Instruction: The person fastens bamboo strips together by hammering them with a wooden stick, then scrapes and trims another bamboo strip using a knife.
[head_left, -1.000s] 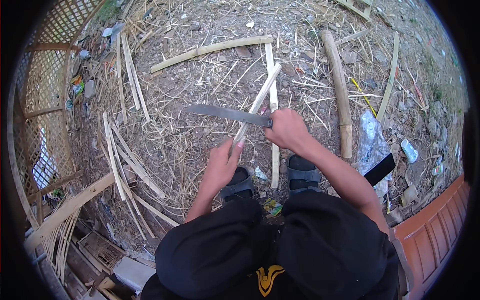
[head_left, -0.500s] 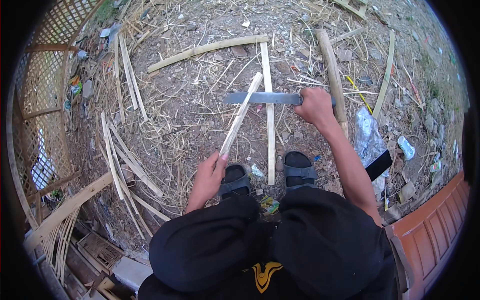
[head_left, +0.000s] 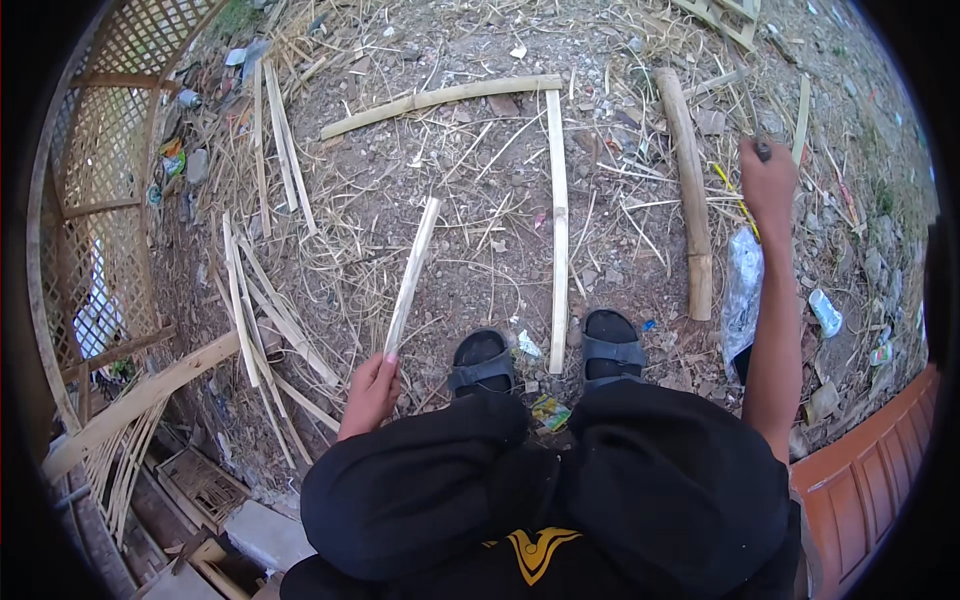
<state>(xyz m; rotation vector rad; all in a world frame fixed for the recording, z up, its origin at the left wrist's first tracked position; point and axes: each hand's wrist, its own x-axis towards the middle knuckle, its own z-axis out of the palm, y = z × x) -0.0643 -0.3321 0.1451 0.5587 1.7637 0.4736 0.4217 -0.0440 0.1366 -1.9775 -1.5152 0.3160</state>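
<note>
My left hand (head_left: 370,398) is closed round the lower end of a pale bamboo strip (head_left: 412,275), which tilts up and slightly right above the dirt. Out to the far right, my right hand (head_left: 768,190) grips a machete (head_left: 763,150) by its dark handle. Its blade points away from me and shows only as a thin edge. A long bamboo slat (head_left: 559,220) lies on the ground between my hands, its far end meeting a curved slat (head_left: 440,97). Left of my right arm rests a round wooden pole (head_left: 687,190).
Several split strips (head_left: 240,300) lie at the left near a wooden beam (head_left: 160,395) and a lattice panel (head_left: 105,160). Under my right forearm is a clear plastic bag (head_left: 742,290). A white cup (head_left: 825,313) and an orange-brown panel (head_left: 865,480) are at the right. My sandalled feet are close by.
My right hand has swung the machete away to the far right, off the bamboo strip. My left hand has shifted left and down with the strip. The view has moved slightly.
</note>
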